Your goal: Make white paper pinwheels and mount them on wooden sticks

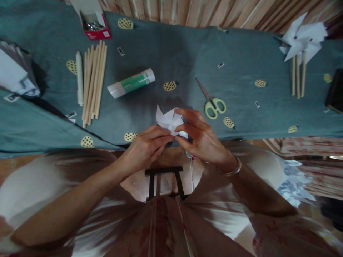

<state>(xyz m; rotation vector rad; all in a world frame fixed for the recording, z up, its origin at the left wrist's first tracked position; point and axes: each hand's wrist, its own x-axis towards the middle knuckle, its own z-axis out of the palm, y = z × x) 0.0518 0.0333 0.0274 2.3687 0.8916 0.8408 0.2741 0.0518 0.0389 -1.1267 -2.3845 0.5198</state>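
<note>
Between my two hands, just over the table's near edge, is a small white paper pinwheel [170,119] with its blades folded in toward the middle. My left hand [150,144] pinches its lower edge, thumb and fingers pressed together. On the other side, my right hand [199,134] grips the pinwheel with the fingers curved over its right blades and the thumb at the bottom. The fingers hide part of the right side. Closest to my right hand lie scissors [211,103] with pale green handles, blades pointing away.
A glue stick [131,83] lies beyond my left hand. Farther left are wooden sticks [94,84], a white rod [79,78], a red box [98,30] of small metal pieces and a paper stack [16,73]. Finished pinwheels [304,37] on sticks lie far right.
</note>
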